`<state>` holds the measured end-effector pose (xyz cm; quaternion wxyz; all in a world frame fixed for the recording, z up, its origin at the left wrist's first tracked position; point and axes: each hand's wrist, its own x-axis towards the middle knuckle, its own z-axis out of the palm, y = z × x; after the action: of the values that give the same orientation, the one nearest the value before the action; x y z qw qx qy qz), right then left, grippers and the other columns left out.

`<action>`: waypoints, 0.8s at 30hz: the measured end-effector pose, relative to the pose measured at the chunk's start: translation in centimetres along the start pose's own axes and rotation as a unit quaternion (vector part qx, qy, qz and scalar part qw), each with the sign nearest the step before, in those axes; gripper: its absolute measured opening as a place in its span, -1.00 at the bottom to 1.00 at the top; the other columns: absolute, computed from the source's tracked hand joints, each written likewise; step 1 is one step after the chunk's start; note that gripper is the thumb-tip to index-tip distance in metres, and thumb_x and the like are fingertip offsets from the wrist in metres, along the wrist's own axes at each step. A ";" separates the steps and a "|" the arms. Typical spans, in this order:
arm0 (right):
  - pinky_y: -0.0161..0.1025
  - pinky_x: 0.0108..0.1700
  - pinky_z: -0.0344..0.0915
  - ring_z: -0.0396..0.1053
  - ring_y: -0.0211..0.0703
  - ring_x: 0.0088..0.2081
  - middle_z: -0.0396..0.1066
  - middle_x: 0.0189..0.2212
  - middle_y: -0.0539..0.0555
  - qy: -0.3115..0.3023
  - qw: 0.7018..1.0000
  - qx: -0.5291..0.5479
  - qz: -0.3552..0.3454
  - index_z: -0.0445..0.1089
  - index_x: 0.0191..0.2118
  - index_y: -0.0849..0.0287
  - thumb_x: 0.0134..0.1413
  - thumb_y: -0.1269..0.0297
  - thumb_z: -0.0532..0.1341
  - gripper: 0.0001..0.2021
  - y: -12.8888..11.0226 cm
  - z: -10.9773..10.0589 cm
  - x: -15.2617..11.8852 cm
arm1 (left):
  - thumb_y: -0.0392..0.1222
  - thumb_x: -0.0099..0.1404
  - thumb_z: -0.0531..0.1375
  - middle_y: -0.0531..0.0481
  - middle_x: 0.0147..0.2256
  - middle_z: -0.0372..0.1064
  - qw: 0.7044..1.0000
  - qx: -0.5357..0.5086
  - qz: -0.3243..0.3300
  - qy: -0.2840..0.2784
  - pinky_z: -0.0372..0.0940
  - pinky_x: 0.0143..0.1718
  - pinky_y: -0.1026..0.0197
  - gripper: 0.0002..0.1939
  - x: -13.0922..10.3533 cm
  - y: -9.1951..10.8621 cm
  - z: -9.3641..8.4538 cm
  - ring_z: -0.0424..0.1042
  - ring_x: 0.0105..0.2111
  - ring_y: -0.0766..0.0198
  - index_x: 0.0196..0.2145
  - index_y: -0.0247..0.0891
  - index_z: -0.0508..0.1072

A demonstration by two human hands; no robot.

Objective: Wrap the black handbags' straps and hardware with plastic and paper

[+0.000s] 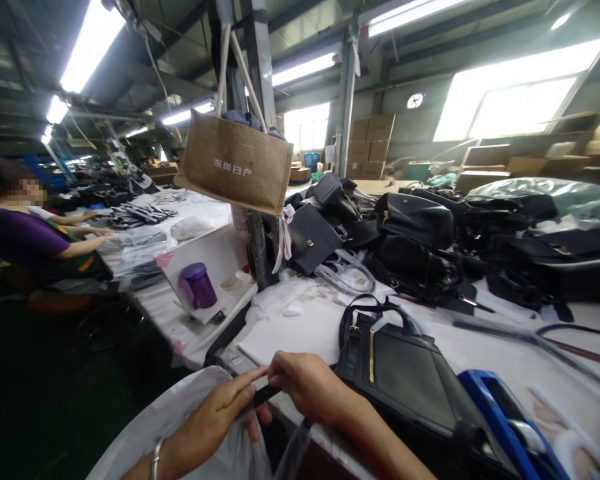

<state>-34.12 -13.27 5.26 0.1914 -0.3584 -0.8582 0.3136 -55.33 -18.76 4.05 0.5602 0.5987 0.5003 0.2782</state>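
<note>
Both of my hands meet low in the middle of the view, over the table's near edge. My left hand [220,413], with a silver bangle at the wrist, has a dark strap [264,396] between its thumb and fingers. Curled round the other part of the same strap is my right hand [305,383], its fingers pressed together. Right beside it lies a black handbag [410,373] with a gold zip and upright handles. White plastic [180,407] spreads under my left hand.
A blue tape dispenser [510,420] stands at lower right. Many black bags [415,220] are piled behind. A brown tote [235,163] hangs from a post. A purple cup [198,285] sits left of centre. Another person [25,227] works at far left.
</note>
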 end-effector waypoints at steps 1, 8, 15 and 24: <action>-0.39 -0.34 0.13 0.40 -0.22 -0.35 0.49 -0.37 0.00 0.001 1.000 0.004 -0.006 0.39 -0.17 0.12 0.19 0.34 0.10 -0.85 0.0 -0.1 -0.3 | 0.04 0.43 -0.03 -0.03 -0.25 0.56 1.000 -0.004 0.001 0.015 0.31 -0.03 0.09 -0.48 0.0 0.0 0.2 0.53 -0.28 0.15 0.26 -0.18 0.19; -0.38 -0.32 0.13 0.43 -0.20 -0.31 0.51 -0.33 0.02 0.006 1.000 0.003 -0.025 0.37 -0.16 0.11 0.22 0.31 0.09 -0.86 0.0 -1.6 -2.0 | 0.01 0.44 -0.07 0.11 0.26 0.18 0.990 0.118 0.068 0.049 0.02 0.27 0.13 -0.52 -0.6 1.7 1.4 0.18 0.24 0.14 0.29 0.07 0.10; -0.40 -0.34 0.13 0.42 -0.23 -0.33 0.51 -0.34 -0.01 0.034 0.999 0.009 -0.034 0.36 -0.18 0.11 0.21 0.33 0.10 -0.88 -0.2 -2.4 -3.4 | 0.05 0.44 -0.09 0.01 -0.37 0.58 0.995 0.087 0.038 0.043 0.37 -0.09 0.07 -0.38 -0.2 3.5 2.5 0.53 -0.38 0.16 0.36 -0.10 -0.13; -0.36 -0.26 0.21 0.51 -0.13 -0.28 0.56 -0.39 -0.05 0.046 0.997 0.059 -0.009 0.38 -0.07 0.05 0.09 0.13 0.26 -0.72 -0.5 -2.6 -4.7 | 0.08 0.38 0.04 0.05 0.32 0.03 0.982 0.031 0.085 0.167 -0.19 0.34 -0.05 -0.41 1.4 3.3 5.3 0.00 0.31 0.05 0.30 -0.05 0.08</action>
<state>-29.77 -15.93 7.04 0.2546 -0.3531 -0.8315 0.3451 -49.18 -19.16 5.76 0.4239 0.6014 0.5427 0.4051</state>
